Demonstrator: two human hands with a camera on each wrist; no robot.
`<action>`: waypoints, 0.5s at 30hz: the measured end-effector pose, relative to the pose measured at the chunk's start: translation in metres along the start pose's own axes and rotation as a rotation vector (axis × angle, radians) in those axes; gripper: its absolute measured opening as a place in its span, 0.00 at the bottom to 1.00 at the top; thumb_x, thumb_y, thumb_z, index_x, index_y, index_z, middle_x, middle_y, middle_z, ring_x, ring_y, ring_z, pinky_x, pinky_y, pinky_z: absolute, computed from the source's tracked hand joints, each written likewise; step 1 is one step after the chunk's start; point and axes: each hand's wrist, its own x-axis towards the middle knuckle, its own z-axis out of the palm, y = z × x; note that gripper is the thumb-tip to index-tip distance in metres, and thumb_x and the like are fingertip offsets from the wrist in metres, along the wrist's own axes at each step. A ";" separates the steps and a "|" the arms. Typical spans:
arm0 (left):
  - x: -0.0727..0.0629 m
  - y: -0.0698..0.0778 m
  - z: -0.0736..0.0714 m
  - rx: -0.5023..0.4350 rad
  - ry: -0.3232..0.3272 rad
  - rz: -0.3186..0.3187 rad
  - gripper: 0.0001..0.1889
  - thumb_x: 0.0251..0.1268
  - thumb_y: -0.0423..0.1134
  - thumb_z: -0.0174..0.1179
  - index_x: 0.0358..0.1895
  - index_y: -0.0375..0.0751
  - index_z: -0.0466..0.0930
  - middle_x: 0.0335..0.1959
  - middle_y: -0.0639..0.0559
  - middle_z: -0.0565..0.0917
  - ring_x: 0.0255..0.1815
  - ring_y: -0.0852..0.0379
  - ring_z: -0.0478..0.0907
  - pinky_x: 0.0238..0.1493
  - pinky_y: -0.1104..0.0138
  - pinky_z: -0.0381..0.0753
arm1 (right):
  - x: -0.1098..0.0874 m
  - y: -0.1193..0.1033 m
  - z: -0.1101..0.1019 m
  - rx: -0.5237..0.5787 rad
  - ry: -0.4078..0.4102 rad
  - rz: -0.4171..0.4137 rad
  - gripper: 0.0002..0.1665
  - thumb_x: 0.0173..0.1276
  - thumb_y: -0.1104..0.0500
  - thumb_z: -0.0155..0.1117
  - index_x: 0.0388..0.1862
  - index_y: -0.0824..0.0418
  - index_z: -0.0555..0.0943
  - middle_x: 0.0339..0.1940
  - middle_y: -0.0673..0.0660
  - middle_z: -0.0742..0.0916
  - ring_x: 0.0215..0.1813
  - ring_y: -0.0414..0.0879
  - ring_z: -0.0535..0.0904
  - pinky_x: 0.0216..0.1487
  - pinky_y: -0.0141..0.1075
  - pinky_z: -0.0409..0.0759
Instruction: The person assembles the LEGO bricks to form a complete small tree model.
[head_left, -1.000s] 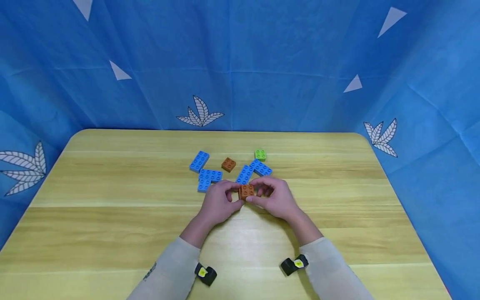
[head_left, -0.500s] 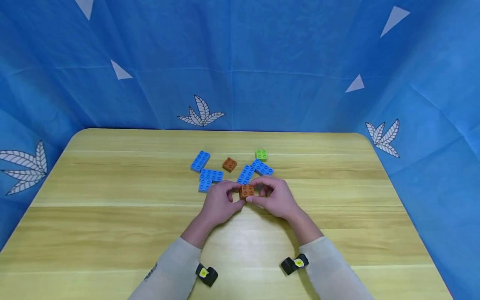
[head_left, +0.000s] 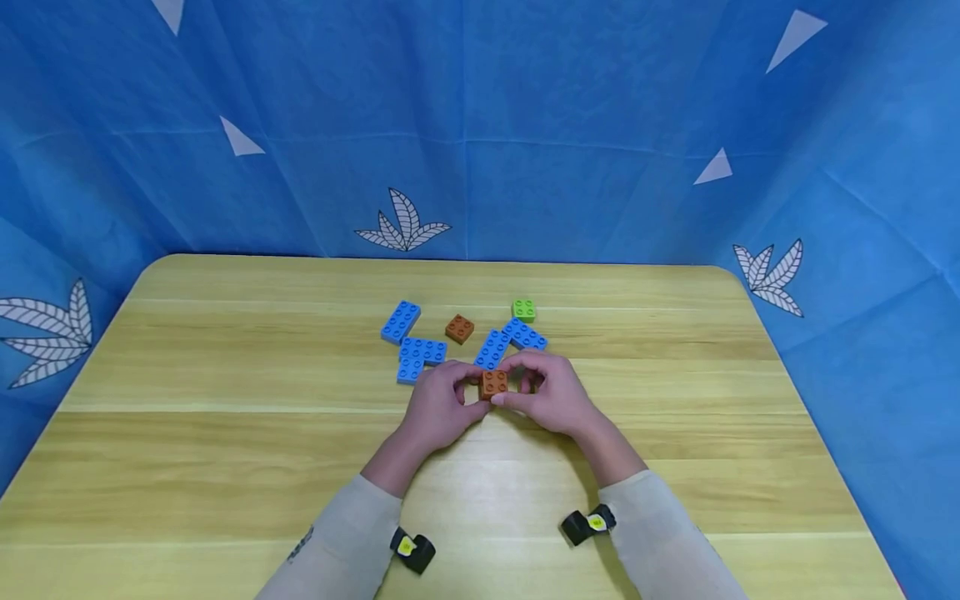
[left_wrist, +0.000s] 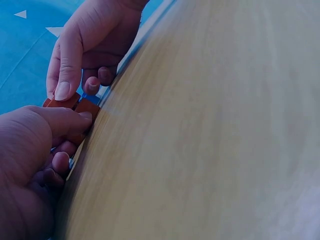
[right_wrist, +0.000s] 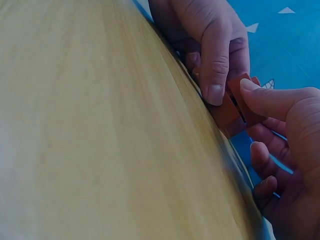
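Note:
Near the middle of the table, my left hand [head_left: 438,406] and right hand [head_left: 551,396] meet at two brown toy building bricks, one above the other. The right thumb and fingers pinch the upper brown brick [head_left: 494,384], whose studs face up. Below it, the left thumb and fingers grip the lower brown brick [right_wrist: 226,117]. A thin dark gap shows between the two bricks in the right wrist view. Whether their studs engage cannot be seen. Just beyond the fingertips lies a long blue brick [head_left: 491,349].
On the wooden table [head_left: 225,467], more blue bricks [head_left: 401,322] lie to the left, beside a loose brown brick [head_left: 459,328]. Behind the right hand are another blue brick [head_left: 525,334] and a green brick [head_left: 523,311]. A blue curtain [head_left: 570,200] hangs past the table's far edge.
Both hands keep their hold on the brown bricks, nearly still. The upper brick has turned or shifted very slightly. The loose bricks stay where they were; the head view moves a little.

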 end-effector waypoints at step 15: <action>0.000 -0.001 -0.004 -0.028 -0.013 0.007 0.20 0.53 0.38 0.77 0.51 0.40 0.86 0.24 0.52 0.77 0.22 0.59 0.69 0.22 0.67 0.69 | 0.007 0.040 0.005 -0.008 0.003 -0.025 0.18 0.54 0.63 0.82 0.43 0.60 0.87 0.34 0.56 0.85 0.29 0.52 0.75 0.29 0.38 0.73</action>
